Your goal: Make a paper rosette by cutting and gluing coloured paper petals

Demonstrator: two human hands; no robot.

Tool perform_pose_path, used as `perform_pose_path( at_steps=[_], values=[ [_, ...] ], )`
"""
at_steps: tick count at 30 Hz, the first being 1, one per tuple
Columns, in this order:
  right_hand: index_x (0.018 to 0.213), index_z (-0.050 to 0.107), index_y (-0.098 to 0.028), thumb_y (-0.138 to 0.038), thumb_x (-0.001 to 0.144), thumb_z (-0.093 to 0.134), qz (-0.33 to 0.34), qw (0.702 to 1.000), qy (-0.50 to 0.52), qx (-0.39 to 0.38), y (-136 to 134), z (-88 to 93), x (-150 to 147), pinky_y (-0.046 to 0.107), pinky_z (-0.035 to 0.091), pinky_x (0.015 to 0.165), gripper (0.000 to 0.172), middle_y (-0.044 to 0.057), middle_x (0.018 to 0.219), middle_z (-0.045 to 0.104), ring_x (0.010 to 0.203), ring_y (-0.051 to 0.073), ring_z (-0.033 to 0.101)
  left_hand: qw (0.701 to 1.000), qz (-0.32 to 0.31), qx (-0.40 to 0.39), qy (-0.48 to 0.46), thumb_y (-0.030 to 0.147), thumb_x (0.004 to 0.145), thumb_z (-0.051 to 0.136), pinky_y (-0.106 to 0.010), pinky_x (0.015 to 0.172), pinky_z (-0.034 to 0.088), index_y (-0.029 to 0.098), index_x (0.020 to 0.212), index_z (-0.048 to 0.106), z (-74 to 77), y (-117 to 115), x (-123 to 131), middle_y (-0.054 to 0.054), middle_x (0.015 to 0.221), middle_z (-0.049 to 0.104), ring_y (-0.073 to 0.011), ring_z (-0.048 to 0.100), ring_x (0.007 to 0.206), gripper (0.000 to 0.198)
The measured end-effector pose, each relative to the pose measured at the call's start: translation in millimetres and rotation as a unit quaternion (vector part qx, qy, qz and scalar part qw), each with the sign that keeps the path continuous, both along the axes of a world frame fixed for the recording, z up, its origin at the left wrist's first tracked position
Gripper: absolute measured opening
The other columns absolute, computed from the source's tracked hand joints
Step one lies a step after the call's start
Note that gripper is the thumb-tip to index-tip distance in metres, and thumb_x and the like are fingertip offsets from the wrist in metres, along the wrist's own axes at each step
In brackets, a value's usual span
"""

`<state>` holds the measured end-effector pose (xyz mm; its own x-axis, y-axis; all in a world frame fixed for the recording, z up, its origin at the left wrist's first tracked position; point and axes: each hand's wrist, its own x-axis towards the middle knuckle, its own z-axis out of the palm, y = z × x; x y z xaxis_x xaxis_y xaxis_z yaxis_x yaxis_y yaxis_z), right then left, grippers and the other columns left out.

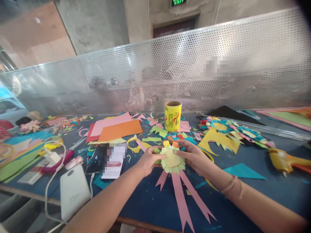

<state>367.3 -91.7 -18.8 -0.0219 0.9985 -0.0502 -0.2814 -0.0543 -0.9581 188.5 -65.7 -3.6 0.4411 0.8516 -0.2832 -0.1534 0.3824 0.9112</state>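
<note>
Between my two hands is a paper rosette with a pale yellow round centre and a ruffled light green edge. Pink ribbon tails with notched ends hang from its lower side, and small yellow and orange tabs show along its top. My left hand pinches the rosette's left edge. On the other side, my right hand grips its right edge, thumb on the front; some fingers are hidden behind it. Just beyond the hands stands a yellow tape roll on the blue table.
A white power bank with a cable and a phone lie to the left. Stacked orange paper sits farther back. At right are a yellow glue gun, a teal paper piece and finished rosettes. A perforated metal screen borders the back.
</note>
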Motion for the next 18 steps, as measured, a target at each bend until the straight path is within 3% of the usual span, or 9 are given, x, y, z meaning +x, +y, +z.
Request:
perform_pose_path(
  at_steps=[6, 13, 18],
  values=[
    [0.103, 0.052, -0.024, -0.036, 0.058, 0.079, -0.030, 0.999, -0.029, 0.009, 1.7, -2.6, 0.9, 0.029, 0.055, 0.065, 0.054, 0.000, 0.093, 0.059, 0.074, 0.015, 0.063, 0.998, 0.028, -0.024, -0.041, 0.017, 0.053, 0.077, -0.026, 0.053, 0.048, 0.019, 0.095, 0.052, 2.1, 0.1, 1.3, 0.002, 0.074, 0.057, -0.0107, 0.057, 0.057, 0.048],
    [0.103, 0.051, -0.025, -0.042, 0.058, 0.079, -0.049, 0.997, -0.036, 0.037, 4.2, -4.6, 0.8, 0.031, 0.054, 0.069, 0.055, 0.001, 0.094, 0.058, 0.075, 0.015, 0.062, 0.990, 0.018, -0.097, -0.099, 0.015, 0.052, 0.078, -0.033, 0.061, 0.052, 0.017, 0.077, 0.048, -2.9, 4.4, 2.3, 0.000, 0.069, 0.060, -0.0143, 0.061, 0.061, 0.039],
    [0.099, 0.051, -0.027, -0.042, 0.057, 0.079, -0.072, 0.995, -0.040, 0.053, 4.5, -5.2, -1.0, 0.031, 0.054, 0.067, 0.052, -0.001, 0.090, 0.056, 0.071, 0.014, 0.060, 0.988, 0.018, -0.118, -0.098, 0.010, 0.054, 0.076, -0.033, 0.062, 0.053, 0.018, 0.082, 0.047, -2.7, 2.2, 3.2, 0.000, 0.075, 0.062, -0.0150, 0.063, 0.063, 0.041]
  ],
)
